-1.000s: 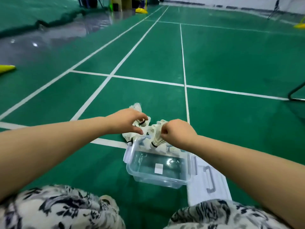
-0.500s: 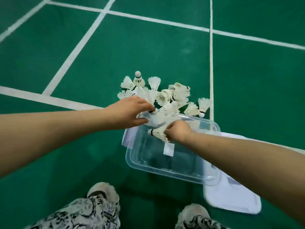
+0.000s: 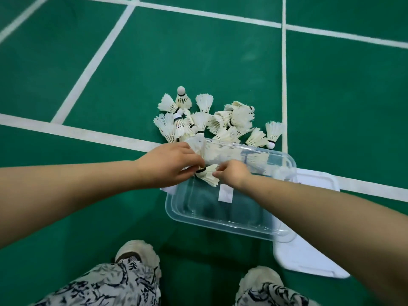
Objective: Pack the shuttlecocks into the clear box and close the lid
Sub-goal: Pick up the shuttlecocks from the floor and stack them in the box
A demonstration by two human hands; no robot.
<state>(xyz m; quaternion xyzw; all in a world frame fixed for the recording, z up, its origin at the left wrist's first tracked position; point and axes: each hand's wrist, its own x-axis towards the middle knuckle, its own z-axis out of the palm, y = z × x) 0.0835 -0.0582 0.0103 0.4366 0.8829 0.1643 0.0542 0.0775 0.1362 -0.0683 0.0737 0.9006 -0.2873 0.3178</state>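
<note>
Two hands (image 3: 167,165) (image 3: 234,174) hold one shuttlecock (image 3: 207,175) over one clear box (image 3: 220,219).

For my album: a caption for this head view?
Both hands lower a shuttlecock into the clear box.

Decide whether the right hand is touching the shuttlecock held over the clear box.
Touching. The head view shows the right hand with fingertips pinching the feathers of the shuttlecock above the clear box.

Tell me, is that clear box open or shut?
Open. The clear box has no cover on; its white lid lies flat on the floor beside it.
</note>
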